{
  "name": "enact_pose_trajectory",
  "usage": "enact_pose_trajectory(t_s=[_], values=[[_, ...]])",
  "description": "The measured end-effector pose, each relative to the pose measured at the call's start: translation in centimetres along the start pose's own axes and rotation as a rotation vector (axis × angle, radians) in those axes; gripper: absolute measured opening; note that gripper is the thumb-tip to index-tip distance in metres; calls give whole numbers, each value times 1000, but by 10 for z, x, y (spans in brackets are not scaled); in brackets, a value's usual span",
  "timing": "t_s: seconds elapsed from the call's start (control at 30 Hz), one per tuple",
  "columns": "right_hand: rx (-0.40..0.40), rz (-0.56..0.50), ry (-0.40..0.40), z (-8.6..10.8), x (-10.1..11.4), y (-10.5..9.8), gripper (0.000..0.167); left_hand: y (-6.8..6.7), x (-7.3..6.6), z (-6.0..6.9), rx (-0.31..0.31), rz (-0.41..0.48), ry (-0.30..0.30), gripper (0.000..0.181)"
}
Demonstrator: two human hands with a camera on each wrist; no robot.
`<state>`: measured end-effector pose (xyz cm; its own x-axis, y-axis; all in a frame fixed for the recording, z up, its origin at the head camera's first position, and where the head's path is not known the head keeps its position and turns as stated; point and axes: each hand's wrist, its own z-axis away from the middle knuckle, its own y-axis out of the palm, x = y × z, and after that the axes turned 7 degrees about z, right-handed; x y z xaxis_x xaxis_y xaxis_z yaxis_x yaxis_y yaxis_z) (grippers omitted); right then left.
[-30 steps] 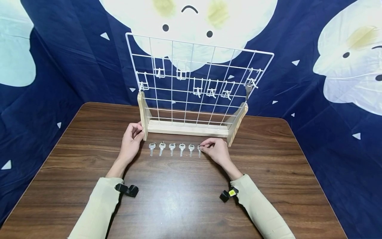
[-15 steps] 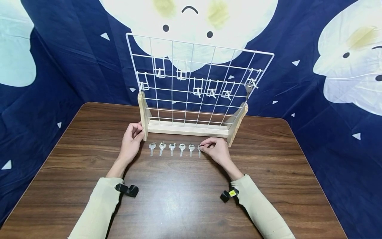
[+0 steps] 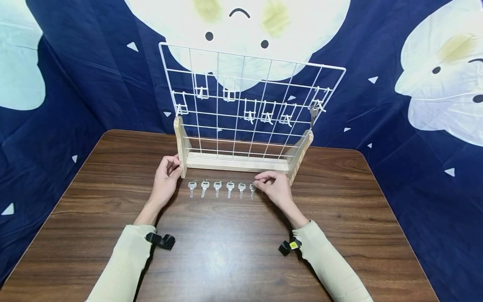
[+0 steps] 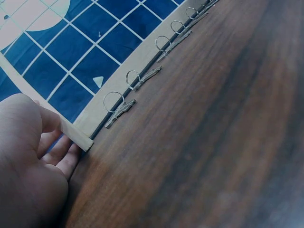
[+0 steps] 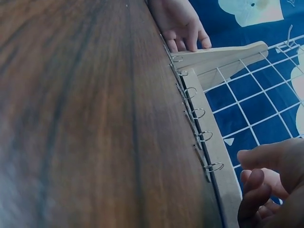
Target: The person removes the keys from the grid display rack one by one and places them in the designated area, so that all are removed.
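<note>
A row of silver keys with rings lies before the rack; its rightmost key (image 3: 252, 189) has its ring (image 5: 216, 166) standing up. My right hand (image 3: 275, 188) is beside this key, its bent thumb and fingers apart from the ring in the right wrist view, holding nothing. My left hand (image 3: 166, 176) touches the outer side of the left wooden leg (image 3: 182, 147) with bent fingertips; no finger shows on the leg's inner face. The white wire grid rack (image 3: 243, 58) stands in a wooden base (image 3: 237, 163).
Several white hooks, among them the left one (image 3: 182, 108) and a middle one (image 3: 250, 115), sit on the grid. One darker key (image 3: 314, 112) hangs at the far right hook. The brown wooden table (image 3: 219, 256) meets a blue patterned curtain (image 3: 113, 84) behind.
My right hand's thumb and fingers have come off the rightmost key and risen slightly, uncovering more of it. The left hand and the rack stay in place.
</note>
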<state>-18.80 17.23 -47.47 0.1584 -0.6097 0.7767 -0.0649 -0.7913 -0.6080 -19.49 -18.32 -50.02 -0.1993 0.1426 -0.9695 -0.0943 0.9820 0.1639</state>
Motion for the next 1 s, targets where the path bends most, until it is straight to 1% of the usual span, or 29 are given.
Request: enact_pose_trajectory(t_s=[0.3,0.5,0.6,0.73,1.0], values=[[-34,-138,-68,1,12,-7,9,0,-1,0,0,-14,-6,16],[-52,-173,-66,2,23,-14,11,1,-1,0,0,-11,-7,16],[-67,-208,-81,2,28,-19,11,1,-1,0,2,-2,-5,16],[-108,-246,-112,3,33,-25,11,0,-1,0,4,2,-3,17],[-161,-310,-138,5,44,-36,13,0,0,0,3,-2,-5,16]])
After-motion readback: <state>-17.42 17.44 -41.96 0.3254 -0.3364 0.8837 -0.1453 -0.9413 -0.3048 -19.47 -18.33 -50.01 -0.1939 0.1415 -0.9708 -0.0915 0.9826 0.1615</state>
